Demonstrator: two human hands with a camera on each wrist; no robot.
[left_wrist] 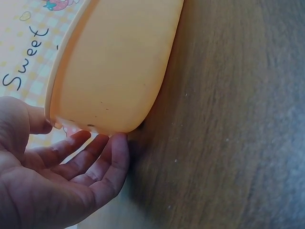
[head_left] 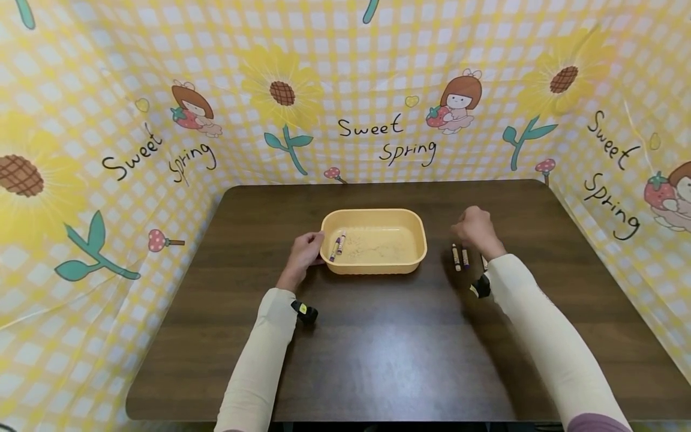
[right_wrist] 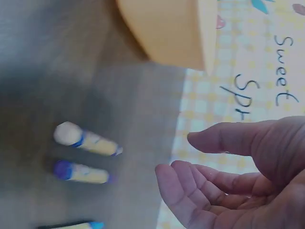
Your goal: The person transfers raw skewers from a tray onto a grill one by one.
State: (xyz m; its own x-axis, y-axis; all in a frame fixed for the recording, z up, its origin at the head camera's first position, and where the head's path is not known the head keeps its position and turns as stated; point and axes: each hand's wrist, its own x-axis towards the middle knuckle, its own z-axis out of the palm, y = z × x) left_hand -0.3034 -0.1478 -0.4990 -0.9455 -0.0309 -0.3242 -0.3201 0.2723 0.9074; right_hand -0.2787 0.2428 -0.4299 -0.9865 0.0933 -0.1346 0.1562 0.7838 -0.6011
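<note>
A yellow plastic tub [head_left: 372,269] stands near the middle of the table. My left hand [head_left: 303,257] holds its left end, with the thumb at the rim and the fingertips against the outer wall in the left wrist view. Inside, toward that end, lie two wrapped crayons [head_left: 334,249]. Right of the tub, my right hand [head_left: 477,229] hovers over more crayons, thumb and fingers apart and holding nothing. Below it are a white-ended crayon [right_wrist: 90,140] and a purple crayon [right_wrist: 85,173]. A blue-tipped crayon [right_wrist: 74,225] is cut off by the frame edge.
The dark wooden table [head_left: 378,354] has rounded corners. A yellow checked cloth [head_left: 378,72] printed with flowers and words hangs behind it and along both sides. Small specks dot the tub's floor.
</note>
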